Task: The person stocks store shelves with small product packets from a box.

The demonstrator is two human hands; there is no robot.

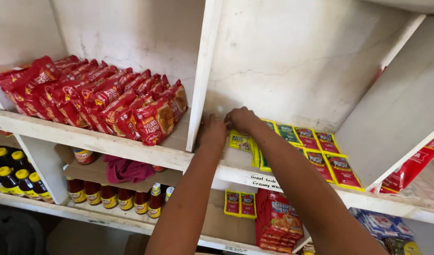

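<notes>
Left hand: left hand [212, 132] reaches deep into the white shelf [236, 165] compartment, fingers curled at the back corner; whether it grips anything cannot be told
Right hand: right hand [242, 120] closed, knuckles up, just beside the left, touching a yellow sachet [239, 141]
Sachets: rows of red and green sachets [316, 151] lie flat on the same shelf, to the right
Adjacent compartment: red noodle packets [94, 97] stacked leaning
Below: sauce bottles [113, 196], maroon cloth [127, 170]

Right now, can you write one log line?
left hand: on shelf | right hand: touching yellow sachet | red packets: next compartment
</notes>
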